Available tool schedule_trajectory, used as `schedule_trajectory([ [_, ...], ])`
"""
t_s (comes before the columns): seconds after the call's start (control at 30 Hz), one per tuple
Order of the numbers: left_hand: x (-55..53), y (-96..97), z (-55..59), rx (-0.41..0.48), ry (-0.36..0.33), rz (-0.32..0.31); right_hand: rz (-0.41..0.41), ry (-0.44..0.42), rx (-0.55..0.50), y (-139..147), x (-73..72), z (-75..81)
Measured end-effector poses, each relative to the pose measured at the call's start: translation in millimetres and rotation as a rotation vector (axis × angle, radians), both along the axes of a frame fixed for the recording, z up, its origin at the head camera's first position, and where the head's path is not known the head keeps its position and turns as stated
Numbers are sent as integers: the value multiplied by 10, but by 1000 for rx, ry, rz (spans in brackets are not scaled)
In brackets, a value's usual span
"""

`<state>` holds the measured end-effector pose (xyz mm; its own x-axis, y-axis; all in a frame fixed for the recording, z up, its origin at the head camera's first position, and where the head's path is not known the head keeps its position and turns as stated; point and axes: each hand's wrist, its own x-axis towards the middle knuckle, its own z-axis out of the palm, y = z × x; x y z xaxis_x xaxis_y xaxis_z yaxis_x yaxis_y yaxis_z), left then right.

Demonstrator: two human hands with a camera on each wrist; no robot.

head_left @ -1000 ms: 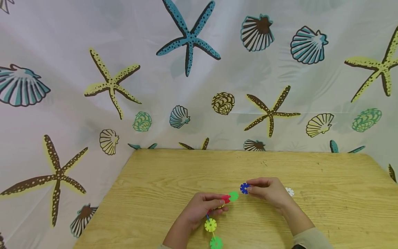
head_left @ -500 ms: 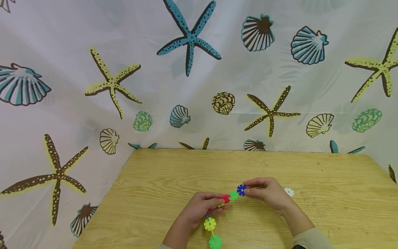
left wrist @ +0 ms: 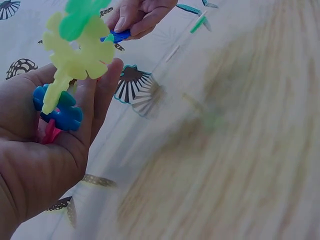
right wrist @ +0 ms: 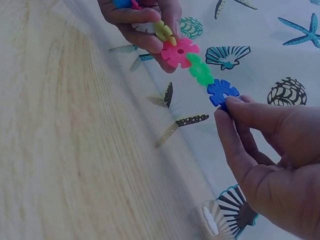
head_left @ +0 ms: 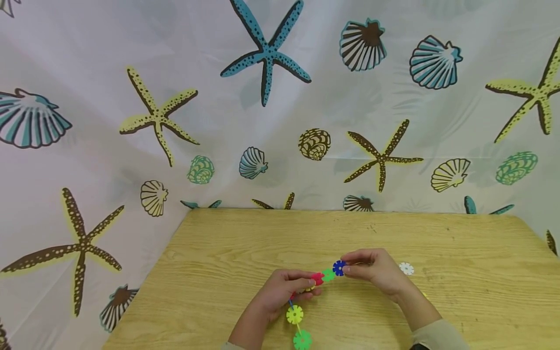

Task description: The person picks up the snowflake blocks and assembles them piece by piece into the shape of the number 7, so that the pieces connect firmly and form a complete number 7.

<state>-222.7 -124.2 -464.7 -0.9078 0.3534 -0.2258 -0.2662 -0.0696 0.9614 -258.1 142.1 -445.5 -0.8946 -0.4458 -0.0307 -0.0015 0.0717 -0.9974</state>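
Note:
Notched plastic snowflake discs form a chain held above the table. My left hand (head_left: 276, 291) grips it near a pink-red disc (right wrist: 181, 52); a yellow disc (head_left: 295, 314) and a green disc (head_left: 302, 340) dangle below that hand. A blue disc (left wrist: 65, 111) and part of a red one show at the left palm. Beyond the pink-red disc, a second green disc (right wrist: 200, 69) sticks out to the right. My right hand (head_left: 379, 270) pinches a dark blue disc (right wrist: 222, 92) between thumb and forefinger, its edge meeting that green disc. Whether their slots interlock, I cannot tell.
On the wooden table (head_left: 236, 243), a white disc (head_left: 406, 269) lies right of the right hand. A small yellow bit (head_left: 425, 294) peeks out beside the right forearm. A curtain (head_left: 284, 131) printed with shells and starfish hangs behind the table.
My right hand has brought the dark blue disc leftward and slightly down, from a gap away to contact with the green disc. The left hand has hardly moved.

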Motion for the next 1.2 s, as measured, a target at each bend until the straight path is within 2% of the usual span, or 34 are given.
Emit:
schedule_trajectory([
  [0.33, -18, -42, -5, 2, -13, -16, 12, 69, 82, -100, 15, 16],
  [0.73, -8, -18, 25, 49, 4, -8, -51, 128, 53, -194, 59, 29],
  [1.0, 34, 42, 69, 95, -16, -87, -68, 134, 71, -133, 48, 75],
  [1.2, 47, 45, 91, 68, 8, -176, -51, 116, 63, -118, 41, 46],
])
